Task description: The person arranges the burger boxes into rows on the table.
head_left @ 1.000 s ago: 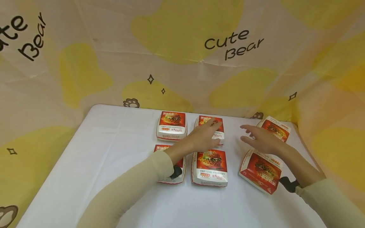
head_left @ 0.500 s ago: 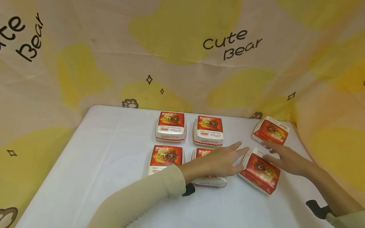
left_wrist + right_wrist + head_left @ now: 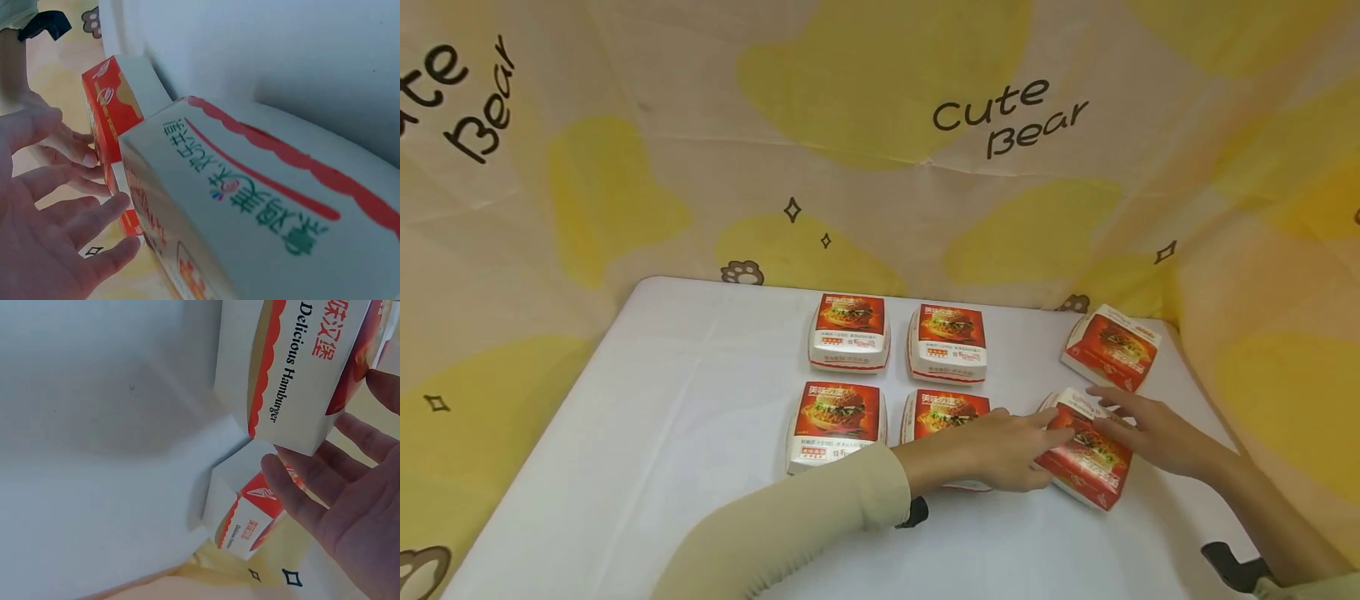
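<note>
Both hands are at a red-and-white hamburger box point(image 3: 1093, 479) lying slightly askew at the front right. My left hand point(image 3: 1011, 450) reaches across the near middle box point(image 3: 955, 404), its relaxed, spread fingers right at the askew box's left edge. On the opposite side, my right hand point(image 3: 1165, 437) touches it, thumb at the lid and fingers along the far corner. In the right wrist view the right fingers point(image 3: 319, 472) are nearly straight beside the hamburger box point(image 3: 300, 375). The left wrist view shows the near middle box point(image 3: 250, 187) large in front, partly hiding the askew one.
Another hamburger box point(image 3: 1112, 346) sits angled at the back right. Two boxes stand in the back row, left point(image 3: 848, 333) and middle point(image 3: 947, 343); a near left box point(image 3: 838, 412) is partly behind my left sleeve. A patterned yellow cloth point(image 3: 880, 125) walls the white table point(image 3: 625, 433).
My left hand has come from over the back middle box to the front right box. My right hand has moved down to that box, which has turned slightly and shifted.
</note>
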Tool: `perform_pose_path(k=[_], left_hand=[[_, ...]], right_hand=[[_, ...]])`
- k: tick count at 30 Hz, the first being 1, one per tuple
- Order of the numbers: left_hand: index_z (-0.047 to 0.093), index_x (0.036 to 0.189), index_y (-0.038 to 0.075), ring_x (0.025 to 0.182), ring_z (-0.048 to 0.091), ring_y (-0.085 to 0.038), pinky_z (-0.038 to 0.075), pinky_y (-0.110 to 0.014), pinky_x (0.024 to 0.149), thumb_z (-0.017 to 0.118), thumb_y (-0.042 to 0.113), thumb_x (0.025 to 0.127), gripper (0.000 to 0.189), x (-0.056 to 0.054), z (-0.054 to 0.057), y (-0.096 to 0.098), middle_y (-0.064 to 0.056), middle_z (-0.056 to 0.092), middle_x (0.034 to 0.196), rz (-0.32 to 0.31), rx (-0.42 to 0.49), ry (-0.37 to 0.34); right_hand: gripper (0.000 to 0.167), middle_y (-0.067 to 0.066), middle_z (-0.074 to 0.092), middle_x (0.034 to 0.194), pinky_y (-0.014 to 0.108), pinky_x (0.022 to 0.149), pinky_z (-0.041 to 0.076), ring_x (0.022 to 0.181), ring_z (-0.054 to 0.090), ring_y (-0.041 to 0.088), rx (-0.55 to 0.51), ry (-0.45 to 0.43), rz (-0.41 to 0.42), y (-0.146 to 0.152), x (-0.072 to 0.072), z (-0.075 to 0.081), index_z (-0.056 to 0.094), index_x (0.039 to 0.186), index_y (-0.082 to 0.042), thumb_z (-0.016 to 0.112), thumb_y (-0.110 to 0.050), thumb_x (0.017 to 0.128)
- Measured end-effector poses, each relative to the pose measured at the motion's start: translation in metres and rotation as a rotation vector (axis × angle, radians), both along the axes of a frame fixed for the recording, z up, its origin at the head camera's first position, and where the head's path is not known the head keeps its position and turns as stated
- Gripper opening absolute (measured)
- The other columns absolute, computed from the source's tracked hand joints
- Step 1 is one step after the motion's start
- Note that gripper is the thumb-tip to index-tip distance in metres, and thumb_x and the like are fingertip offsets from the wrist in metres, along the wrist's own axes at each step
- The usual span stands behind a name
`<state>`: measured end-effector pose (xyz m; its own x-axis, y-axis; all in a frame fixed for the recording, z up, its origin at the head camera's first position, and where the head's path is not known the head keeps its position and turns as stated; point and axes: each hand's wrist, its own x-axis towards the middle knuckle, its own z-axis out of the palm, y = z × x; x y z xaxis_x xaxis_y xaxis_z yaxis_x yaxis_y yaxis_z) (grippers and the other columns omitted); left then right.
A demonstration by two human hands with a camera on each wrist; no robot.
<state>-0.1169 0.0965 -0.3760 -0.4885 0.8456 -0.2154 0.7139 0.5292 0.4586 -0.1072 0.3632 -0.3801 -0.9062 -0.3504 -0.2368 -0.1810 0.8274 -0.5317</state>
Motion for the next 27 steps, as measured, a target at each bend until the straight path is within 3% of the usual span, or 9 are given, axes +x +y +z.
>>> perform_pose_path(k=[8,14,19,27], left_hand=[[0.034,0.155,0.037,0.137,0.043,-0.011,0.032,-0.037,0.114,0.058,0.040,0.098,0.061,0.001,-0.004,0.000,0.009,0.027,0.162,-0.052,-0.040,0.024],[0.039,0.153,0.033,0.138,0.041,-0.008,0.034,-0.035,0.113,0.059,0.041,0.098,0.059,0.001,-0.006,0.000,0.008,0.031,0.160,-0.062,-0.063,0.064],[0.043,0.151,0.031,0.137,0.043,-0.008,0.031,-0.038,0.115,0.060,0.044,0.097,0.059,0.001,-0.004,0.000,0.007,0.036,0.157,-0.031,-0.088,0.091],[0.044,0.150,0.033,0.137,0.044,-0.012,0.029,-0.048,0.116,0.059,0.042,0.098,0.055,-0.002,-0.001,-0.003,0.008,0.036,0.158,0.003,-0.040,0.088]], right_hand=[[0.050,0.029,0.057,0.131,0.055,0.081,0.056,0.108,0.062,0.042,-0.018,0.027,0.022,-0.007,-0.001,-0.003,0.049,0.140,0.003,0.061,-0.022,0.099],[0.051,0.028,0.059,0.129,0.056,0.082,0.056,0.110,0.060,0.044,-0.012,0.012,0.016,-0.010,-0.001,-0.004,0.049,0.141,0.003,0.061,-0.024,0.099],[0.051,0.025,0.060,0.128,0.057,0.081,0.055,0.111,0.059,0.044,-0.028,0.020,0.023,-0.012,-0.002,-0.002,0.049,0.141,0.003,0.061,-0.025,0.099],[0.057,0.023,0.062,0.123,0.046,0.077,0.059,0.106,0.062,0.038,-0.028,-0.025,0.009,-0.017,-0.002,0.000,0.045,0.143,0.003,0.063,-0.026,0.098]])
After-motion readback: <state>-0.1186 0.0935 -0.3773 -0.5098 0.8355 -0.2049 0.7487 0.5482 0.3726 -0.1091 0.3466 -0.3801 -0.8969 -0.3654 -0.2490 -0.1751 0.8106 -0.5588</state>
